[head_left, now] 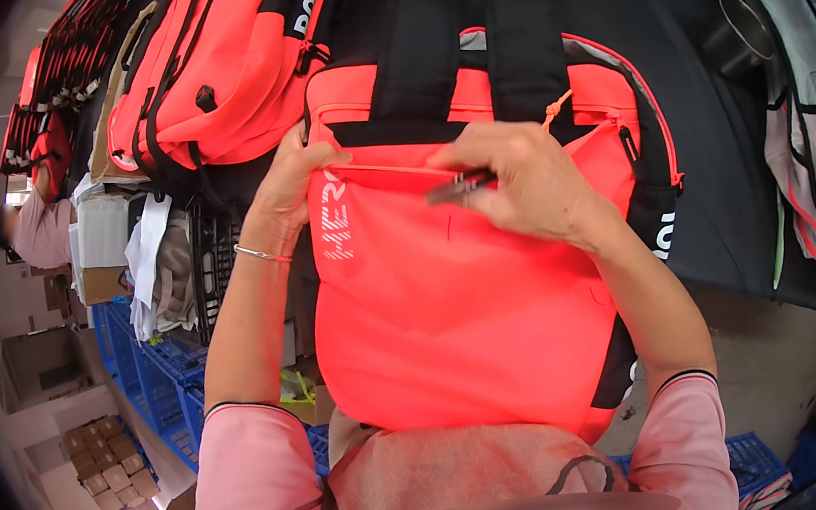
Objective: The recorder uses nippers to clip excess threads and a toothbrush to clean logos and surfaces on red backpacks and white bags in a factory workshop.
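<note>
A bright coral-red and black backpack (455,310) lies in front of me, its front panel turned up and its black straps (414,43) stretching away at the far side. My left hand (296,175) is closed on the upper left corner of the front pocket, pinching the edge by the zipper line. Over the pocket's top edge, my right hand (525,176) is curled round a small dark tool (461,186) that looks like thread snips. Motion blur softens this hand and the tool. An orange cord pull (558,109) sticks up just beyond the right hand.
Another coral-red backpack (218,85) lies at the far left on the black-covered table (695,121). A metal cup (742,27) and grey bag pieces with red piping (807,139) are at the right. Blue crates (144,371) stand at the left; a co-worker (41,231) is beyond.
</note>
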The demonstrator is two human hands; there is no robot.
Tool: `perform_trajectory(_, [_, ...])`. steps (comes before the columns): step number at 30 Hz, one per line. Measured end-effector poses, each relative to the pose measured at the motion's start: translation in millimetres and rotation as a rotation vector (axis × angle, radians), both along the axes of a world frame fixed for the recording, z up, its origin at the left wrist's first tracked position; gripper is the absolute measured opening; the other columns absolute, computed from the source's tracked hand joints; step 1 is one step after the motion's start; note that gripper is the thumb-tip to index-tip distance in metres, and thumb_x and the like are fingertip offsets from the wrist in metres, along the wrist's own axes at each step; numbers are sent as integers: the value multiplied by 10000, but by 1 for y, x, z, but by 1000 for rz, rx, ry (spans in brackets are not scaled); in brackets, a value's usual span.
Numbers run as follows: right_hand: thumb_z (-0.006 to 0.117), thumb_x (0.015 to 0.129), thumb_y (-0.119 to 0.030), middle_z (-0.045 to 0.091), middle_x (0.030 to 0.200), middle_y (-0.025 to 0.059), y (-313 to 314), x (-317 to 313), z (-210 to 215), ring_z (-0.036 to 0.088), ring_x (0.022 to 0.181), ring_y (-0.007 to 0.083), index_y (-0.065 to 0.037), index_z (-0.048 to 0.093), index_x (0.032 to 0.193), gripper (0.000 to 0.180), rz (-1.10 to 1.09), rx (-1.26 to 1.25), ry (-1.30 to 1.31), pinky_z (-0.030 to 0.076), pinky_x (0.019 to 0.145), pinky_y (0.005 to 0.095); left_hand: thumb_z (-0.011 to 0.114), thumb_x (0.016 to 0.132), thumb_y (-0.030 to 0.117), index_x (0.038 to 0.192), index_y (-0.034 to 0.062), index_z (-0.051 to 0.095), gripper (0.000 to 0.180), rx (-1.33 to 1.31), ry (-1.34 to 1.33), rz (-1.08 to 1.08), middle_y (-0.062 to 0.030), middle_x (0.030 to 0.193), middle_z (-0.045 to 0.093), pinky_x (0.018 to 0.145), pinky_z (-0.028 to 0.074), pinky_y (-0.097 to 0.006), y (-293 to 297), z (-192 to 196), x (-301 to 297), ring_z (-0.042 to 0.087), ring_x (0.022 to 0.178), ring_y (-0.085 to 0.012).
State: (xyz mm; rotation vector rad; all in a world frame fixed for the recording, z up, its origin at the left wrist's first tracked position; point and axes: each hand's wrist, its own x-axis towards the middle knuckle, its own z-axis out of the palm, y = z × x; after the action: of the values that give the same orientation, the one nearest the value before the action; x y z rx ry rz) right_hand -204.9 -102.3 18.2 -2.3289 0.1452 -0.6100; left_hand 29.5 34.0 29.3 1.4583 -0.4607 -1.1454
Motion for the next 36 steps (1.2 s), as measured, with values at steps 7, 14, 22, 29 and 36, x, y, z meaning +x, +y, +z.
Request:
perform_trajectory(7, [720,853,-83,691,805,109,2,26,7,648,680,194,14,708,947,136,-362,549,-33,501,635,312,526,749,-95,1173,-25,537,430,-210,418,107,-129,971,670,801,591,-356,13,-11,-17,701,825,-225])
perform_trajectory(14, [756,782,-50,659,827,100,12,60,-2,663,709,258,-15,706,914,145,-296,269,-133,517,617,343,499,758,-104,1191,-35,521,439,-262,590,63,-146,992,662,773,601,-350,17,-42,2,701,818,-234])
perform_trajectory(22, [719,808,-26,616,770,87,13,77,-10,613,628,240,-21,646,822,75,-182,68,-266,480,574,321,505,773,-97,1166,-43,528,397,-433,645,25,-138,996,660,775,593,-325,13,-37,-11,695,834,-203])
perform_trajectory(29, [735,878,-137,615,783,-28,6,59,-3,516,699,33,15,633,894,183,-147,542,39,447,621,234,766,840,268,1437,-56,370,786,-413,-70,-41,-150,1326,550,991,474,-316,19,-18,20,572,1158,-166])
perform_trajectory(36, [733,887,-171,413,607,-45,-1,49,-15,353,596,42,13,630,808,225,-206,487,110,315,521,253,848,757,204,1129,-51,604,513,-47,-104,-131,-112,1138,651,888,517,-301,34,-12,11,632,982,-135])
